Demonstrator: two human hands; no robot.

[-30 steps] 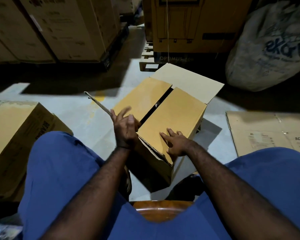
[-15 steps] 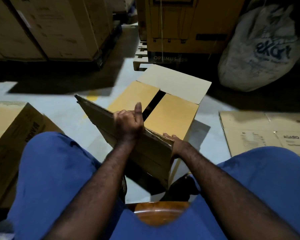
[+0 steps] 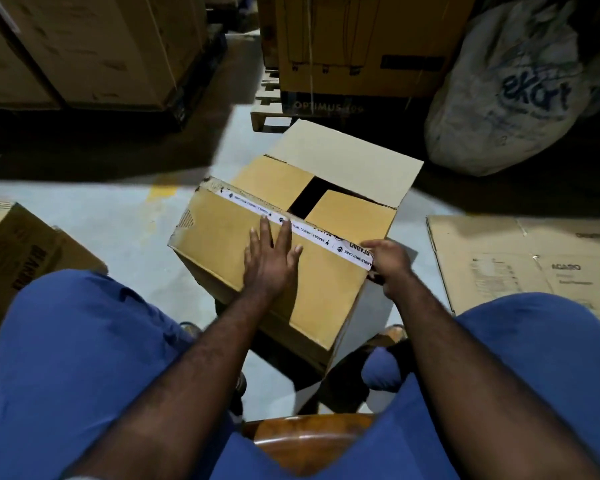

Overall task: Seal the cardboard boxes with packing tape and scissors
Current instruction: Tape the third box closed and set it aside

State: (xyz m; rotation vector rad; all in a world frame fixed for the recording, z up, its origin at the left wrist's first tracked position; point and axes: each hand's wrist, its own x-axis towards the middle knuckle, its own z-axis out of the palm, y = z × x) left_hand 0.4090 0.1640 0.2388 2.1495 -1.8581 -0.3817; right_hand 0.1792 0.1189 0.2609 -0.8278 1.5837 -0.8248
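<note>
Two hands are being used on the cardboard box (image 3: 347, 216) on the floor (image 3: 118, 220). The left hand (image 3: 271, 261) is being pressed flat and wide on the near flap (image 3: 219, 240); the right hand (image 3: 390, 265) is being curled round its corner. The card is being judged light and bendy, best gripped at edges.

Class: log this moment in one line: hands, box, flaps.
left hand flat on near flap | right hand holds its right corner | far flap open | printed tape strip along near flap's edge | box unsealed
</note>
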